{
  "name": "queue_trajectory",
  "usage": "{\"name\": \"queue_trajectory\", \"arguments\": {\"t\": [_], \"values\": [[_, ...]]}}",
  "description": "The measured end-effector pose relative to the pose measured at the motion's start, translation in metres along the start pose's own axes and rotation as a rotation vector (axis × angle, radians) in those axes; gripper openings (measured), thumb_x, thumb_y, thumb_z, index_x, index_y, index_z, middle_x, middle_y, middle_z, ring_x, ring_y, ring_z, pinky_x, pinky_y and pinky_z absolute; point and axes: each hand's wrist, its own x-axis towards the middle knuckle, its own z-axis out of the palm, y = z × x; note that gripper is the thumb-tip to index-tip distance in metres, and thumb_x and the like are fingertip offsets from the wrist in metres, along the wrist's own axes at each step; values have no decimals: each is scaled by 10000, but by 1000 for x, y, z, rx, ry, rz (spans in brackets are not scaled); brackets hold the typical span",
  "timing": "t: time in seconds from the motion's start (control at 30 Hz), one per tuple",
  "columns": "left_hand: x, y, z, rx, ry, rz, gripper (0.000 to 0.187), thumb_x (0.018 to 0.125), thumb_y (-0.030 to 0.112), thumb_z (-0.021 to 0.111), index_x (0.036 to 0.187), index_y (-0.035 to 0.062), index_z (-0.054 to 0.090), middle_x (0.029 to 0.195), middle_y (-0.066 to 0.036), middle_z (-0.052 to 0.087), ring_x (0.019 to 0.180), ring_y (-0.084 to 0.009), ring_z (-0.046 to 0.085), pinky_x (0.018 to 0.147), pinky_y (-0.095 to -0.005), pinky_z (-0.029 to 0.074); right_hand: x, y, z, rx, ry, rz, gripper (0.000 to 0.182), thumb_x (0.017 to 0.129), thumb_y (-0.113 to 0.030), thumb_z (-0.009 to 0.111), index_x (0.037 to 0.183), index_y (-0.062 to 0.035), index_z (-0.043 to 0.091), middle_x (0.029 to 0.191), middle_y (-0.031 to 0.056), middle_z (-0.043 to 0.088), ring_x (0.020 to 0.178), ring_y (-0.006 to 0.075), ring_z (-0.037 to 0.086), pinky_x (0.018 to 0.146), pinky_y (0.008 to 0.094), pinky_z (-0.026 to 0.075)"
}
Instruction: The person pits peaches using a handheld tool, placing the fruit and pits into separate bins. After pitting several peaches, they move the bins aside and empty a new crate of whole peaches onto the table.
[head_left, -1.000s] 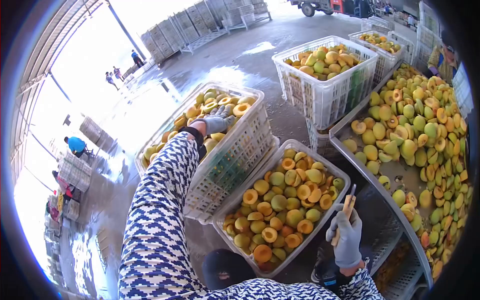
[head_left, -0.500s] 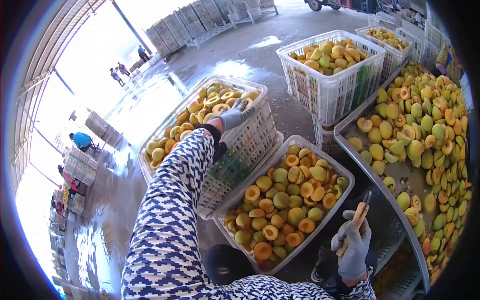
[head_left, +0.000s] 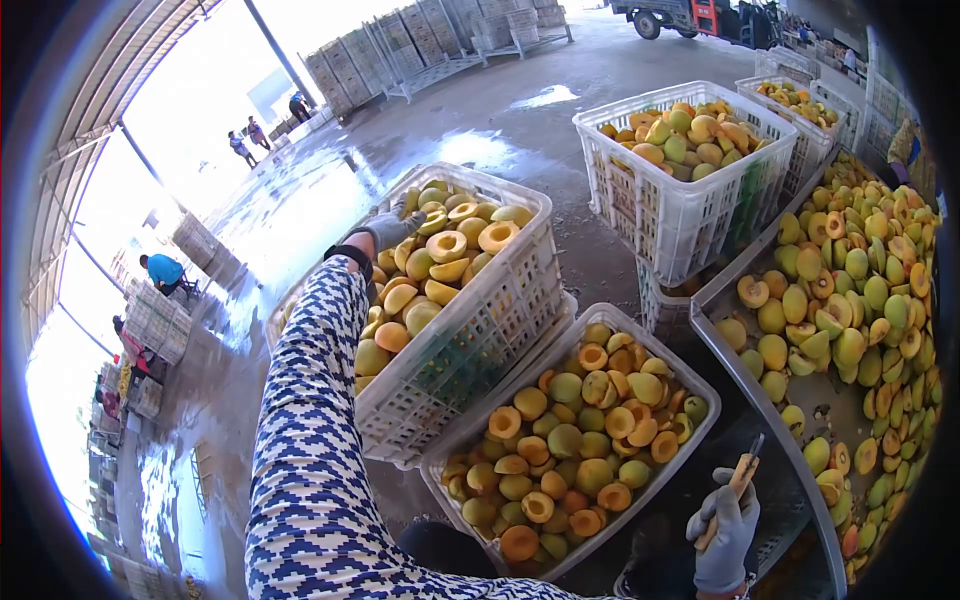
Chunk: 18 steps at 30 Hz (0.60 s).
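Note:
My left hand [head_left: 390,228], in a grey glove, rests with fingers stretched out on halved yellow peaches [head_left: 447,246] near the far side of a heaped white crate [head_left: 480,340]. Nothing shows in its grip, though the fingertips are partly hidden. Low at the right, my gloved right hand [head_left: 725,530] is closed around a knife [head_left: 743,472] with a pale wooden handle, its short dark metal end pointing up. Left of that hand stands a lower crate [head_left: 640,500] filled with peach halves [head_left: 565,440], cut faces and skins mixed.
A metal-edged table [head_left: 755,385] heaped with peach halves [head_left: 850,300] runs along the right. Beyond the lower crate stands another full white crate [head_left: 690,215], stacked on one below. Wet concrete floor [head_left: 400,140], stacked crates [head_left: 430,40] and several distant people surround the area.
My left hand has moved from the crate's right rim across to its far left side, over the fruit. The view has shifted slightly; my right hand still holds the knife.

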Motion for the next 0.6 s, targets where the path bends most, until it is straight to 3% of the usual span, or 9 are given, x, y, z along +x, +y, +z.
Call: {"name": "queue_trajectory", "arguments": {"t": [0.1,0.27,0.3,0.37,0.5,0.6], "values": [[19,-8,21,-94,-15,65,868,786,752,260,1443,228,40,1485,-179,46,1370,-352,-15,1107,-437,32,16,4,10,-24,22,-2,262,917,-226,496,1068,-16,454,578,-8,414,382,60,376,344,205,343],[64,-13,45,-128,-22,114,885,780,745,304,1443,209,68,1486,-171,70,1369,-350,45,1107,-420,84,37,14,20,-36,35,35,260,921,-224,487,1079,-24,439,578,-5,411,373,71,379,337,206,340],[63,-18,44,-283,-73,271,918,788,729,324,1443,140,68,1478,-154,149,1373,-299,86,1105,-397,90,38,15,23,-43,22,60,260,921,-224,487,1079,-24,439,578,-5,411,373,71,379,337,206,340],[67,-25,45,-346,-150,189,888,780,739,323,1444,209,63,1488,-133,119,1375,-307,73,1108,-410,86,44,13,32,-48,-13,48,261,918,-225,493,1076,-25,440,585,-2,418,382,70,387,345,207,349],[84,-29,41,-97,-32,205,896,793,726,309,1441,145,96,1491,-146,74,1377,-289,76,1111,-399,80,52,12,33,-2,-6,82,258,917,-219,495,1075,-22,440,590,-1,422,387,68,386,352,208,354],[79,-28,28,-118,43,143,880,828,689,276,1425,61,126,1489,-153,66,1376,-298,53,1115,-355,85,56,15,30,-27,-2,97,269,914,-228,501,1076,-21,441,589,-1,424,387,70,385,346,207,347]]}}
